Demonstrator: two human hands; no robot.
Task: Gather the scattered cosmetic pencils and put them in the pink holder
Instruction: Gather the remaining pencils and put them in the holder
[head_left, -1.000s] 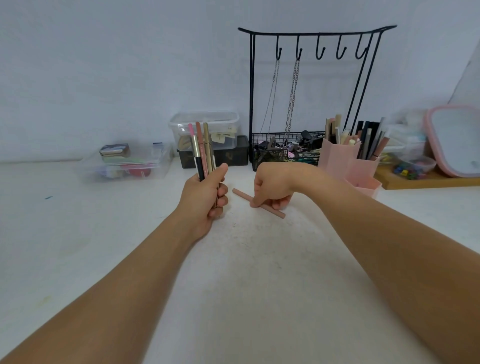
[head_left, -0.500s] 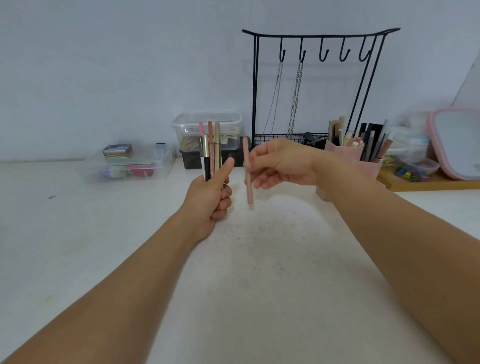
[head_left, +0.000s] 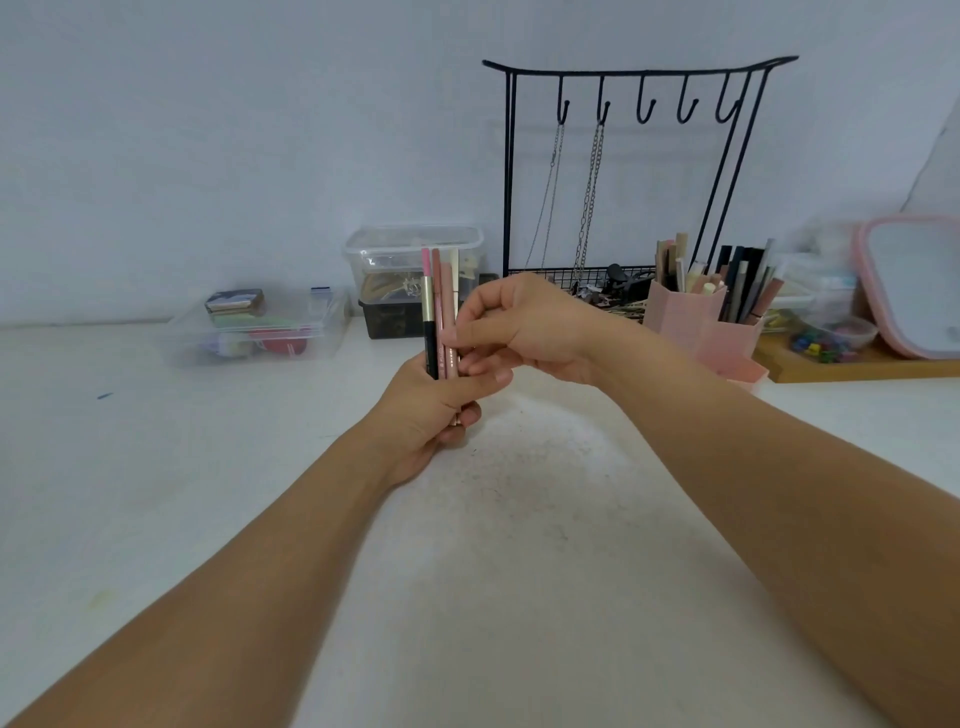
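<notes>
Left hand gripped the cosmetic pencils upright above the worktop, fingers wrapped tight! Right hand pinched the bundle's right edge. Pink holder stood well apart, on the right.

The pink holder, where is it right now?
The pink holder stands at the right rear of the table, just beyond the right hand, in front of the black hook stand.
</notes>
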